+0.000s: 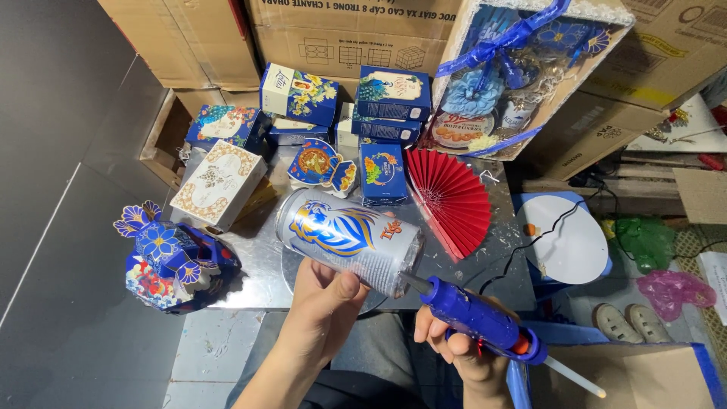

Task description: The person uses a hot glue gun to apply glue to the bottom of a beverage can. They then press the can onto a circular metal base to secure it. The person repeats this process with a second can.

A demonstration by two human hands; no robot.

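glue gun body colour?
Blue glue gun, orange trigger, in the right hand; head view.

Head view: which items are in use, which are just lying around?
In use:
- silver can, in left hand
- blue glue gun, in right hand, nozzle at the can's end

Lying about:
- red paper fan
- decorated boxes
- gift basket

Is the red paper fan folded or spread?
Spread: the red paper fan lies on the metal table, its pleats opened into a half circle.
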